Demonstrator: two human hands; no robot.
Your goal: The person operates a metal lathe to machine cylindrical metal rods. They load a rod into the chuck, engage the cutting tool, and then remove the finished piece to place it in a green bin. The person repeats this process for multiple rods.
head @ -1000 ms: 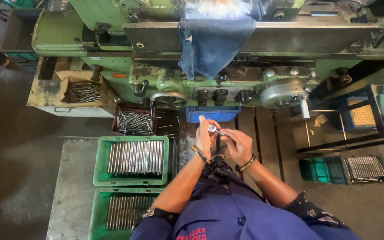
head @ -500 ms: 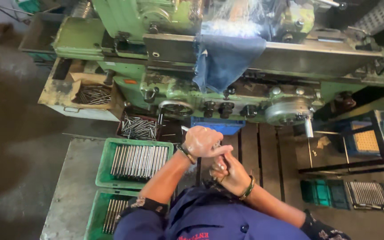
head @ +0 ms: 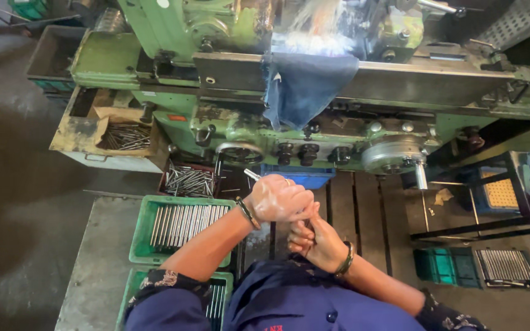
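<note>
Far out at nine o'clock, beside the green lathe: a beige tray with loose metal pins heaped in one corner. Nearer, at ten o'clock of the hands: a dark tray of scattered pins. On the steel counter, at eight o'clock: a green crate of pins laid in a neat row, and a second green crate half hidden under the sleeve.

At centre, changed from a second ago: no longer side by side, but left hand clamped over right hand. Left fingers curled tight round a thin metal pin, its tip poking out toward ten o'clock. Right fingers folded shut beneath; contents hidden, cannot tell.

At four o'clock on the floor: a small teal crate, contents unclear, and just beside it a flat tray of aligned pins.
</note>
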